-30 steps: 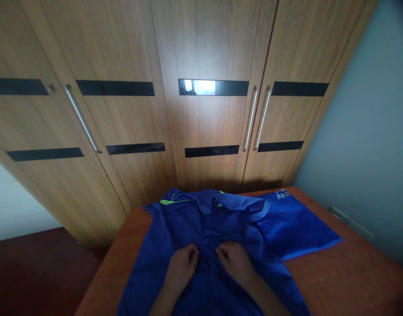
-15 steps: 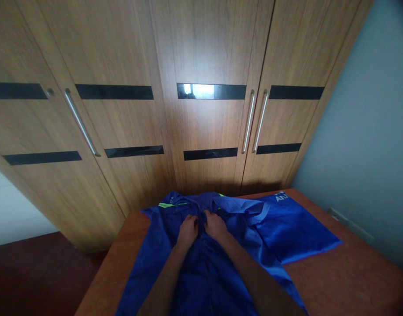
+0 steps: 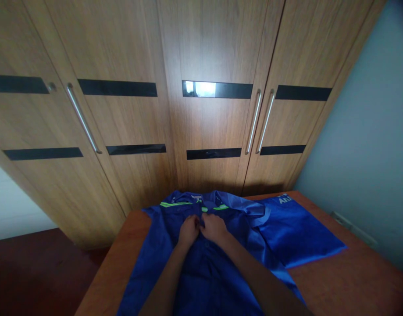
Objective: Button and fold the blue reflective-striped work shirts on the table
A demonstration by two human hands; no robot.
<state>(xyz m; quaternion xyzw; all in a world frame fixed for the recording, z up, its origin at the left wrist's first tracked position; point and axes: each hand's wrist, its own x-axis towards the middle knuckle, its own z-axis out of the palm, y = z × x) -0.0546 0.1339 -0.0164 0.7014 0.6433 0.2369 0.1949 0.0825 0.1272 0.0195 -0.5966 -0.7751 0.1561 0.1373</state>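
Note:
A blue collared shirt (image 3: 162, 245) with bright green shoulder stripes lies spread face-up on a reddish-brown wooden table (image 3: 339, 285), collar toward the far edge. My left hand (image 3: 188, 230) and my right hand (image 3: 214, 227) sit side by side on the shirt's front placket just below the collar. Their fingers are curled and pinch the fabric there. Both forearms stretch across the shirt's body and hide its middle.
A folded blue garment (image 3: 300, 235) with white lettering lies on the table to the right, partly under the shirt's sleeve. A tall wooden wardrobe (image 3: 201, 118) with metal bar handles stands right behind the table. A grey wall is at the right, dark floor at the left.
Both hands moved up from the middle of the shirt front to the placket under the collar and closed together. The collar has opened a little, and more of the green trim shows.

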